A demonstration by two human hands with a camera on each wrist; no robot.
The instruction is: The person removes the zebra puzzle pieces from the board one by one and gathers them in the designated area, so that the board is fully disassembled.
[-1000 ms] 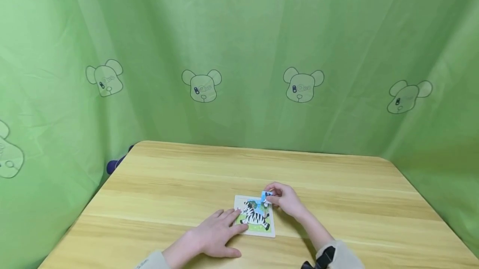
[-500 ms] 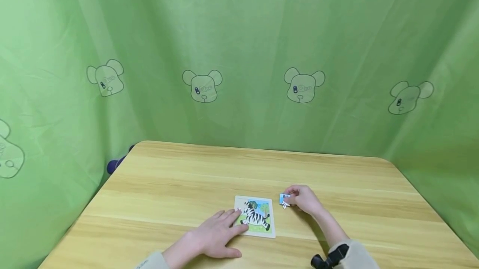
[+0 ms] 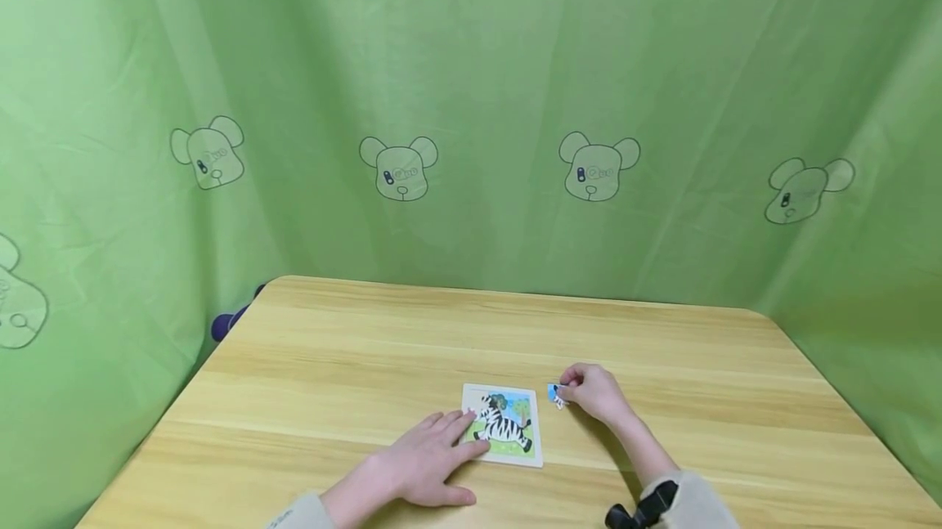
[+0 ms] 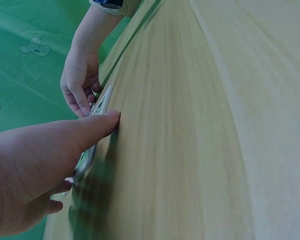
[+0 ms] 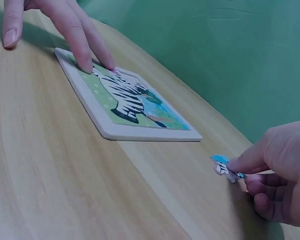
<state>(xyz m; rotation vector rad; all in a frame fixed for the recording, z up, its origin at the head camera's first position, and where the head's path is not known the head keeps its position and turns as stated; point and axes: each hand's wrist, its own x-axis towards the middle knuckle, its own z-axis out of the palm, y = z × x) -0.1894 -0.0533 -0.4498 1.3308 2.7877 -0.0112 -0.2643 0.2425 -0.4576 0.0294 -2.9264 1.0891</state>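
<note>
A small square zebra puzzle in a white tray lies on the table. My left hand rests at its left side, with straight, spread fingertips on the tray's left part and the thumb on the table. To the right of the tray, my right hand pinches a puzzle piece between thumb and fingers, low over the table. Blue and black-and-white stripes show on the piece; the fingers hide the rest of it. In the right wrist view the zebra picture has a pale bare patch near the left fingertips.
The wooden table extends widely around the tray. Green curtains with bear-head outlines hang behind and at both sides. A purple object shows beyond the table's left edge.
My right hand has carried the puzzle piece from above the tray's upper right corner to the table on the right, then shifted only slightly. The left hand has stayed still.
</note>
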